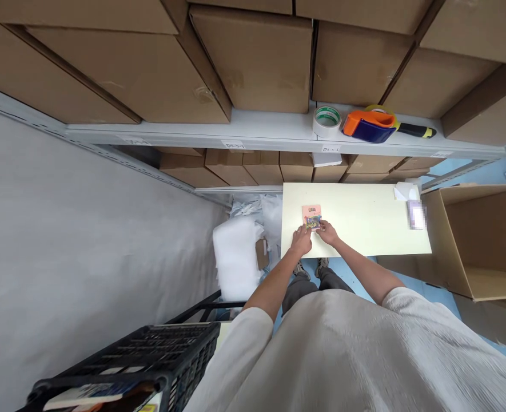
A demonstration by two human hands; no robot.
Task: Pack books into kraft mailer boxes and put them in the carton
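Observation:
A pink card (311,209) with a dark printed patch near its top lies on the pale yellow tabletop (364,223). Over its lower part sits a small, colourful printed piece (313,222), too small to tell whether it is a packet or a sticker. My left hand (302,240) grips the lower left edge with its fingertips. At the right edge, the bent fingers of my right hand (327,233) pinch the same printed piece. My fingers cover its lower corners.
White tape (326,121) and an orange-and-blue tape dispenser (369,126) rest on the shelf lip (274,129) ahead, below cardboard boxes (253,63). An open carton (484,240) stands right. White foam wrap (236,257) and a black crate (179,349) are left.

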